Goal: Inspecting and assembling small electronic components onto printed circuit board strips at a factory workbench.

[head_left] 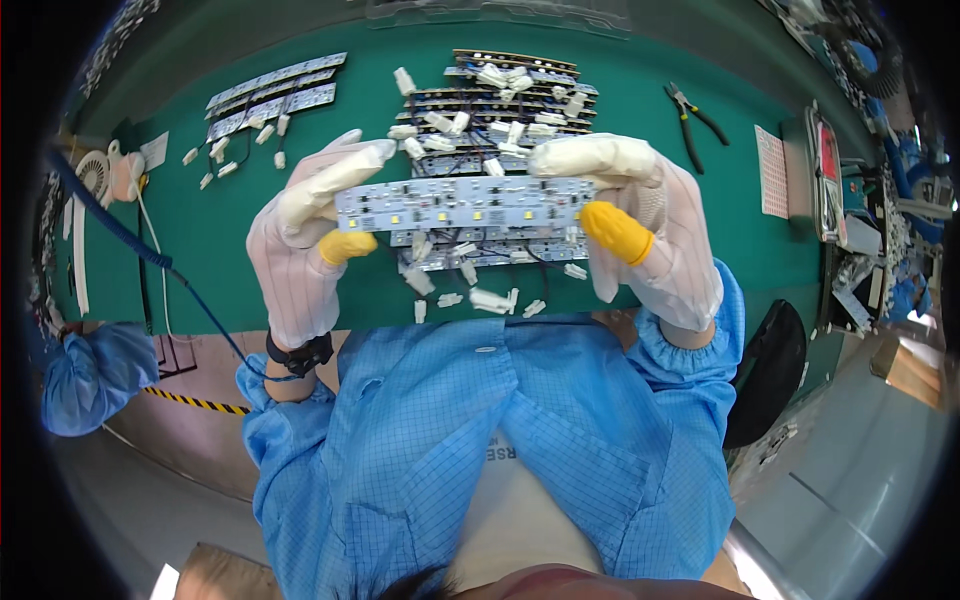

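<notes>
Between my hands I hold up a white LED circuit board (460, 204), a long strip with small yellow LEDs along its lower edge. My left hand (315, 220) pinches its left end, and my right hand (640, 215) grips the right end. Both hands wear white striped gloves with yellow finger cots on the thumbs. A dark strap with a blue coiled cord circles my left wrist. Behind and beneath the held board lies a stack of similar LED boards (425, 102) with wires and white connectors, partly hidden by it.
On the green mat (380, 290), a smaller group of LED boards (275, 95) lies at the far left. Black-and-yellow pliers (690, 125) rest at the far right, near a printed sheet (771, 170). A small fan (108, 172) stands at left. Another person's blue sleeve (100, 375) shows beyond it.
</notes>
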Available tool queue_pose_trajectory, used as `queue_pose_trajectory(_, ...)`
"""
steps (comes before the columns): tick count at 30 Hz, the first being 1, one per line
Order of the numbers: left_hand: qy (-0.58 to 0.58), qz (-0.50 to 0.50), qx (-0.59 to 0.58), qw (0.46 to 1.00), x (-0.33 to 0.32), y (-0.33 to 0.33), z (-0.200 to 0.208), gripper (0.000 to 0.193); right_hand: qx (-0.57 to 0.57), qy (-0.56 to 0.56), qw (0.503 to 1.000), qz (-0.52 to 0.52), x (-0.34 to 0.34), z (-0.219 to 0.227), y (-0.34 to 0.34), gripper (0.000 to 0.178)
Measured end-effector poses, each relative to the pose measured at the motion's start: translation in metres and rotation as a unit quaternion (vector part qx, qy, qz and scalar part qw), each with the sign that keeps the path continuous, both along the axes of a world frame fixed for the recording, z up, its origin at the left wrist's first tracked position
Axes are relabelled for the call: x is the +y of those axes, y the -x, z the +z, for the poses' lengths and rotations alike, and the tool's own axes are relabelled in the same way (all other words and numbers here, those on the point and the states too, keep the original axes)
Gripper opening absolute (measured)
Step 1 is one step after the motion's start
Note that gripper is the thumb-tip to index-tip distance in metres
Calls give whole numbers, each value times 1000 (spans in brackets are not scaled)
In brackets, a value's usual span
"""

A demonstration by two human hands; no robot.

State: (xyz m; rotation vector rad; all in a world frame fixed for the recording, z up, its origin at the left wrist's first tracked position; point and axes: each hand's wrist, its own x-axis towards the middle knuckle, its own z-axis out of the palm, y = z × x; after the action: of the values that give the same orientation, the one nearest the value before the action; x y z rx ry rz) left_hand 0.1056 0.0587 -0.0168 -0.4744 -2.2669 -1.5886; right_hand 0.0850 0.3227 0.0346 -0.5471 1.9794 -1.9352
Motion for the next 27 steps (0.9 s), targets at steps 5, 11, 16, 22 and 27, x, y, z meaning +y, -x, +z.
queue_pose_trajectory(5,-27,-49,43,997,2,-3,3,62,-15,-23,999,-32,2,-2,1,39)
queue_pose_trajectory(11,0,-38,15,999,2,2,11,67,-46,-4,997,-64,-1,-6,1,39)
queue_pose_trajectory(16,-63,-18,-66,996,-1,-2,1,54,-3,34,999,-18,-2,-8,-3,40)
queue_pose_trajectory(22,-66,-21,-29,997,-1,-4,4,70,-1,-10,999,-36,-4,-17,8,36)
queue_pose_trajectory(27,-34,-2,-15,999,4,-1,3,66,-3,3,999,-43,-1,-10,6,39)
